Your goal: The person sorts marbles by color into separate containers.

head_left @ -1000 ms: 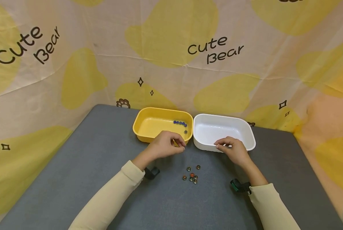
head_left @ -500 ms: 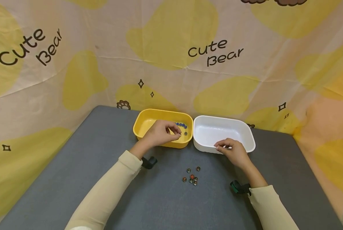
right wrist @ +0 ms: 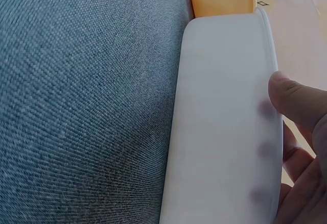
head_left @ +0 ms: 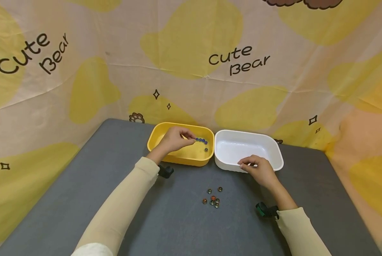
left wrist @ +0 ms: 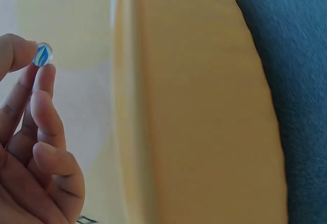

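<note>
Between thumb and fingertips, my left hand (head_left: 174, 138) pinches a clear glass marble (left wrist: 43, 54) with a blue swirl. It is over the yellow tub (head_left: 191, 162), its fingertips close to a short row of blue marbles (head_left: 203, 140) inside. One darker marble (head_left: 206, 150) sits apart, nearer the tub's front. My right hand (head_left: 260, 171) grips the near rim of the white tub (head_left: 269, 147). In the right wrist view the thumb (right wrist: 294, 99) is at the rim, and the other fingers show as shadows through the wall.
Several marbles, one of them reddish (head_left: 213, 198), lie loosely grouped on the dark grey table (head_left: 184, 227) in front of the tubs. Both tubs stand side by side near a printed cloth backdrop (head_left: 178, 42) behind the table.
My left hand has moved from the yellow tub's front edge up and back over its inside, towards the blue marbles. The right hand stays at the white tub's rim.
</note>
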Available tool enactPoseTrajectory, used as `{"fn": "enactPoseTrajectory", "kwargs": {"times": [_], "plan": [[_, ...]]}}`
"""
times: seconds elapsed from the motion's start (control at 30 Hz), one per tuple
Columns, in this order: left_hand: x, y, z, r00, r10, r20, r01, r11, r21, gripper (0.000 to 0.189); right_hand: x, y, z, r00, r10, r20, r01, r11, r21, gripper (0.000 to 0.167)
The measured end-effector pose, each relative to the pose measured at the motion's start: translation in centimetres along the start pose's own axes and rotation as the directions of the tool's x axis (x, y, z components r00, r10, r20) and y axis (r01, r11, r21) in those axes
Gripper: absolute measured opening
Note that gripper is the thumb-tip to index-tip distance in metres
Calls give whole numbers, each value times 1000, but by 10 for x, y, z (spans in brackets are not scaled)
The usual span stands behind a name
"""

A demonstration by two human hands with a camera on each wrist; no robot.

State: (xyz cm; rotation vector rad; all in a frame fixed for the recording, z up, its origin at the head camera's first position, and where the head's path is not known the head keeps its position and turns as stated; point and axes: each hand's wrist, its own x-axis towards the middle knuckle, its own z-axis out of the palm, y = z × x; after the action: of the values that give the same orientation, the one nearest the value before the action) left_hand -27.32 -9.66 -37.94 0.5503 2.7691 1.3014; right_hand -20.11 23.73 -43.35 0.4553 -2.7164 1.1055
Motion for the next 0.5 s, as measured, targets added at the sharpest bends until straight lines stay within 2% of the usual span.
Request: {"fn": "enactPoseTrajectory", "kwargs": {"times": [0.2, 0.5], "plan": [[16, -19, 2, 993, -118, -7, 118, 993, -28, 13, -1, 0, 0, 1000, 7, 2, -7, 1000, 0, 8], [28, -38, 8, 975, -221, -2, 220, 974, -55, 15, 0, 0, 0, 1000, 3, -1, -3, 1000, 2, 8]]}}
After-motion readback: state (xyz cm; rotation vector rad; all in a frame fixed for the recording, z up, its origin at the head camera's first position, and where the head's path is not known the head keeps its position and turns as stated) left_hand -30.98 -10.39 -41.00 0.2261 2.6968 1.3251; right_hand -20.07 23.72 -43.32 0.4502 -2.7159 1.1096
